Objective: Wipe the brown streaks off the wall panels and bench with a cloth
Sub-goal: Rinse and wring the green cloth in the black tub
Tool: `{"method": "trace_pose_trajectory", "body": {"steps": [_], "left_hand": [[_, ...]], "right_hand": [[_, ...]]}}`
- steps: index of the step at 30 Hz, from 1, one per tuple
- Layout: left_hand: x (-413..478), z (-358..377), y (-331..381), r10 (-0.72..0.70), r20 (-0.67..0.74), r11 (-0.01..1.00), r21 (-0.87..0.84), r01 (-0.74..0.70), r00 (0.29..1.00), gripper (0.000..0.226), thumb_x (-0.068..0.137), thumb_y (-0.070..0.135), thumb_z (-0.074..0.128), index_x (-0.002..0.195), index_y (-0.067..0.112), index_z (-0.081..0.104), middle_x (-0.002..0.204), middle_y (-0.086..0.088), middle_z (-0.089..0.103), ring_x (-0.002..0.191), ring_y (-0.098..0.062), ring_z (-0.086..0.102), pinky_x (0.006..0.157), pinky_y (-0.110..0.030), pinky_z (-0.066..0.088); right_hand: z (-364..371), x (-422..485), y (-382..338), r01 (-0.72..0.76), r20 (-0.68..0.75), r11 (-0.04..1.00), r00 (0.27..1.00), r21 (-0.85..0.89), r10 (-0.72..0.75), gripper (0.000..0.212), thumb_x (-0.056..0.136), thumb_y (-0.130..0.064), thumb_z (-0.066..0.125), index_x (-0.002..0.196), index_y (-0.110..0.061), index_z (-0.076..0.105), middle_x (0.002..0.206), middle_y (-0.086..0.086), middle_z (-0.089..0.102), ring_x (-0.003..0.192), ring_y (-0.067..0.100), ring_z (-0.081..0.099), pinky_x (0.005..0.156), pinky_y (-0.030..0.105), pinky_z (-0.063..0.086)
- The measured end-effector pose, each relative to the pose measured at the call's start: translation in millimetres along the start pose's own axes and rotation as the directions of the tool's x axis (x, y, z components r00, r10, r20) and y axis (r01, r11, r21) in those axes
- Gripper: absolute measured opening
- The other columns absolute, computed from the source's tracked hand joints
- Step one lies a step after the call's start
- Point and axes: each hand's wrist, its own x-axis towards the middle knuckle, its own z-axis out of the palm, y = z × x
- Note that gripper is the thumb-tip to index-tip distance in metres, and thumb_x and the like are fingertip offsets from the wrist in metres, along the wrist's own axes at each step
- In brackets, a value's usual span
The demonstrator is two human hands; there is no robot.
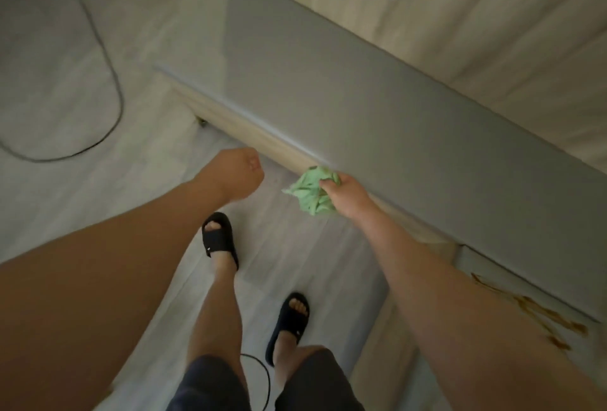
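Gripping a bunched green cloth (312, 195), the right hand (348, 196) hangs at the front edge of the grey bench (328, 98). The left hand (239, 174) is curled into a fist with nothing in it, over the floor (65, 49). Brown streaks (542, 313) mark a pale surface just beside the right forearm (427, 279).

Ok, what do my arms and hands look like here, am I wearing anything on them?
The left arm and right arm are bare as far up as the view shows, with no sleeves. The left hand and right hand have no gloves, and neither wrist carries a watch or band. The picture is too soft to tell about rings. Dark shorts and black slide sandals also show.
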Motion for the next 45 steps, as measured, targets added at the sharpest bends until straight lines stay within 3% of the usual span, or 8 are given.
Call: {"method": "trace_pose_trajectory", "body": {"steps": [8,24,26,30,32,35,41,45], "left_hand": [[-131.7,-85.1,-92.6,-0.087,-0.02,0.99,-0.109,0.085,0.996,0.031,0.093,0.023,0.059,0.123,0.022,0.054,0.112,-0.002,0.062,0.104,-0.026,0.059,0.091,-0.037,0.05],[-440.4,-114.0,-436.7,-0.127,-0.366,0.937,-0.349,-0.01,0.922,0.052,0.081,0.045,0.063,0.124,0.015,0.056,0.117,0.001,0.048,0.104,-0.018,0.053,0.089,-0.026,0.04],[-482.3,-122.7,-486.6,-0.304,-0.407,0.831,-0.555,0.031,0.861,0.038,0.081,0.042,0.053,0.1,0.011,0.065,0.104,-0.002,0.054,0.096,-0.018,0.054,0.084,-0.027,0.041],[-548.0,-151.5,-562.2,-0.689,-0.127,0.064,-0.991,-0.114,0.714,0.015,0.066,0.027,0.058,0.072,0.014,0.062,0.076,-0.011,0.058,0.075,-0.03,0.056,0.067,-0.034,0.046],[-578.2,-164.2,-595.9,-0.731,-0.044,-0.114,-0.976,-0.185,0.681,0.016,0.076,0.027,0.062,0.084,0.013,0.065,0.081,-0.012,0.068,0.08,-0.032,0.067,0.077,-0.038,0.054],[-618.6,-175.4,-648.5,-0.768,-0.073,-0.097,-0.969,-0.228,0.637,0.02,0.096,0.026,0.059,0.106,0.013,0.07,0.092,-0.01,0.076,0.089,-0.028,0.074,0.079,-0.038,0.06],[-674.0,-159.0,-732.6,-0.845,-0.082,-0.027,-0.98,-0.195,0.529,0.016,0.095,0.032,0.067,0.105,0.02,0.071,0.094,-0.008,0.074,0.083,-0.025,0.074,0.07,-0.036,0.061],[-714.5,-136.6,-775.7,-0.758,-0.01,-0.05,-0.996,-0.074,0.652,0.012,0.097,0.027,0.069,0.104,0.019,0.072,0.087,-0.006,0.076,0.071,-0.02,0.074,0.058,-0.032,0.06]], "right_hand": [[105.3,-115.8,-140.4,0.19,0.383,0.982,0.907,0.002,-0.176,0.05,0.072,-0.053,0.061,0.108,-0.021,0.076,0.101,-0.001,0.08,0.098,0.02,0.076,0.098,0.051,0.058],[509.9,-332.9,-260.5,0.193,0.739,0.981,0.659,0.014,-0.14,0.044,0.106,-0.036,0.035,0.109,-0.013,0.072,0.106,0.01,0.075,0.101,0.023,0.07,0.083,0.035,0.056],[568.9,-365.5,-271.5,0.202,0.795,0.979,0.594,0.005,-0.127,0.059,0.108,-0.045,0.026,0.127,-0.006,0.067,0.12,0.012,0.073,0.112,0.026,0.069,0.092,0.036,0.056],[645.6,-413.4,-292.6,0.323,0.921,0.944,0.384,-0.071,-0.062,0.072,0.104,-0.065,0.026,0.141,-0.013,0.061,0.136,0.012,0.067,0.128,0.028,0.062,0.111,0.043,0.047],[676.6,-435.7,-300.9,0.447,0.926,0.887,0.373,-0.121,-0.062,0.07,0.094,-0.07,0.053,0.144,-0.021,0.055,0.136,0.004,0.067,0.126,0.021,0.064,0.112,0.046,0.047],[720.9,-461.1,-312.4,0.64,0.886,0.732,0.45,-0.233,-0.111,0.083,0.077,-0.05,0.081,0.146,-0.031,0.039,0.13,0.0,0.066,0.113,0.018,0.07,0.102,0.047,0.055],[785.1,-488.8,-317.4,0.802,0.841,0.416,0.522,-0.429,-0.14,0.032,0.088,-0.029,0.069,0.116,-0.026,0.055,0.102,0.0,0.068,0.084,0.017,0.067,0.067,0.033,0.053],[822.9,-489.1,-310.7,0.86,0.854,0.335,0.469,-0.384,-0.225,0.008,0.097,-0.029,0.063,0.099,-0.025,0.068,0.088,-0.005,0.068,0.079,0.011,0.064,0.063,0.026,0.048]]}}
